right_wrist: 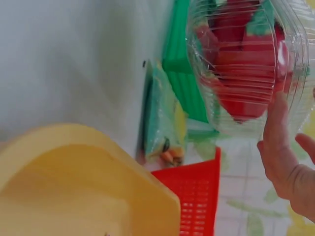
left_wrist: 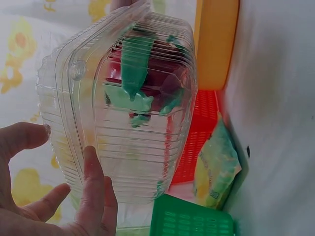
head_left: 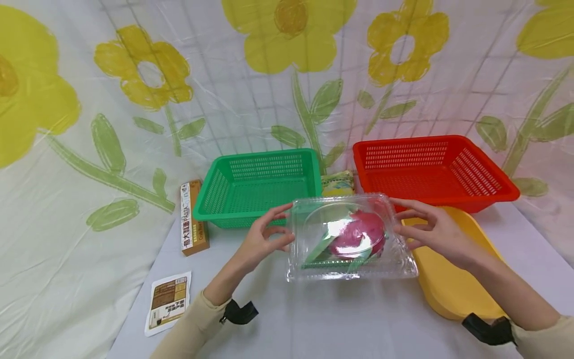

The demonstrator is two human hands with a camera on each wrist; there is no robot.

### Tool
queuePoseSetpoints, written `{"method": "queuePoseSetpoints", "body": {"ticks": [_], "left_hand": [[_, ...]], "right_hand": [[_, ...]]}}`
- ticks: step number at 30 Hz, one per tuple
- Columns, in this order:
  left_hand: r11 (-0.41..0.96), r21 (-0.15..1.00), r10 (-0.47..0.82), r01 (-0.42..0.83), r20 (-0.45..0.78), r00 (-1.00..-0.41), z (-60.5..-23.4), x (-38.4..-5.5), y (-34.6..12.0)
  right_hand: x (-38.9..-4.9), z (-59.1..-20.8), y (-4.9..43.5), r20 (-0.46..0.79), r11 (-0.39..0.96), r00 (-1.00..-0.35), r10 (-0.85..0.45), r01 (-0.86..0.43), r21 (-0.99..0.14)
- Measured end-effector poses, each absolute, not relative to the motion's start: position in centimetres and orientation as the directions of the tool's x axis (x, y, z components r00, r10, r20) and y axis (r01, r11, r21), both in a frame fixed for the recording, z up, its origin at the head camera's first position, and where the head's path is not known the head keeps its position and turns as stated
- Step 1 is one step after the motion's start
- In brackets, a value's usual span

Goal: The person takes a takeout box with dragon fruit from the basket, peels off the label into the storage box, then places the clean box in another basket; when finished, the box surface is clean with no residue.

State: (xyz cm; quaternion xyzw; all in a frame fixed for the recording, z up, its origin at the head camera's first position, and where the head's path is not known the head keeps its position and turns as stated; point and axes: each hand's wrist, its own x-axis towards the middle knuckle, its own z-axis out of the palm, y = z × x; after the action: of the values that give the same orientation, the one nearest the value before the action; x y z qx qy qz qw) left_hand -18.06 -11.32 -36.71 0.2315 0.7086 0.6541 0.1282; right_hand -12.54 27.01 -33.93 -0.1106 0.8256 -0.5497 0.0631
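Observation:
A clear plastic clamshell box (head_left: 299, 257) is held up off the table, its lid side tilted toward the head camera. Inside lies a dragon fruit (head_left: 358, 235), magenta with green scales, toward the box's right end. My left hand (head_left: 265, 236) grips the box's left side; in the left wrist view its thumb is at the lid rim and its fingers lie against the ribbed wall. On the right side, my right hand (head_left: 439, 233) holds the box, with a finger along the wall in the right wrist view.
Behind the box stand a green basket (head_left: 260, 219) and a red basket (head_left: 430, 199), with a yellow-green packet (head_left: 337, 182) between them. A yellow tray (head_left: 441, 269) lies under my right forearm. At the left are a pasta box (head_left: 194, 219) and a flat white-brown packet (head_left: 168, 301).

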Motion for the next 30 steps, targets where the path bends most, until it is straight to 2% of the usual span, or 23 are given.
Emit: {"method": "queuePoseSetpoints", "body": {"ticks": [8, 20, 24, 30], "left_hand": [[0.034, 0.985, 0.480, 0.169, 0.132, -0.867, -36.0, -18.7, -11.1], [0.027, 0.989, 0.468, 0.146, 0.116, -0.876, -33.8, -20.9, -8.6], [0.019, 0.989, 0.472, 0.147, 0.121, -0.873, -32.7, -22.1, -7.1], [0.014, 0.989, 0.469, 0.147, 0.123, -0.875, -31.5, -23.9, -4.5]], "right_hand": [[-13.3, -32.6, 27.1, -0.035, 0.400, -0.970, -0.241, -0.066, -0.914], [-15.0, -30.7, 29.3, 0.034, 0.432, -0.976, -0.214, -0.126, -0.893], [-15.8, -29.9, 30.8, 0.014, 0.440, -0.986, -0.165, -0.086, -0.894], [-17.3, -28.7, 32.6, -0.081, 0.467, -0.995, -0.062, 0.042, -0.883]]}}
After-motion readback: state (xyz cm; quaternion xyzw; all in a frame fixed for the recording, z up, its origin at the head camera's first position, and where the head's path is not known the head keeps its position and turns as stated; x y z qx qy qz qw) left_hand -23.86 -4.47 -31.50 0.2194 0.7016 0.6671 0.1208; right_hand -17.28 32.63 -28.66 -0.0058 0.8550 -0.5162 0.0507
